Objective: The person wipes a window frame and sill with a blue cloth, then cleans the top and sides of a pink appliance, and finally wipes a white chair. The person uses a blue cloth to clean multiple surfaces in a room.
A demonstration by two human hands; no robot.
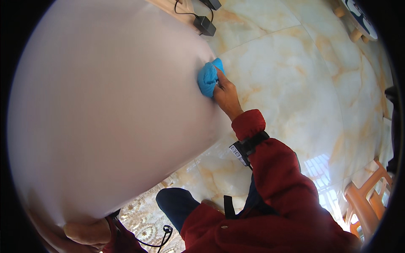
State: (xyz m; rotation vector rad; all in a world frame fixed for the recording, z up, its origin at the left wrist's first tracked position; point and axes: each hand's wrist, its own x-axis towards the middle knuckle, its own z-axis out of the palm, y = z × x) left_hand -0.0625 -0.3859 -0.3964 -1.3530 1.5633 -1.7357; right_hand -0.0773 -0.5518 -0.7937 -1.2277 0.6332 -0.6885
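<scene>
A blue cloth (207, 79) is bunched in my right hand (226, 97), which presses it against the right edge of a large, smooth, pale surface (120, 104). The fingers lie partly under the cloth. At the lower left rim of the picture, my left hand (87, 232) is at the near left edge of the same pale surface; its fingers are partly cut off and dark, so what they do is hard to tell. A black device on a strap (245, 148) sits on the right forearm over the red sleeve.
Black power adapters (205, 26) with cables lie by the surface's far edge. Marbled floor tiles (284, 82) spread to the right. A small round stool (360, 19) stands at the top right, an orange-brown chair (364, 196) at the lower right. A black cable (155, 245) hangs near my left sleeve.
</scene>
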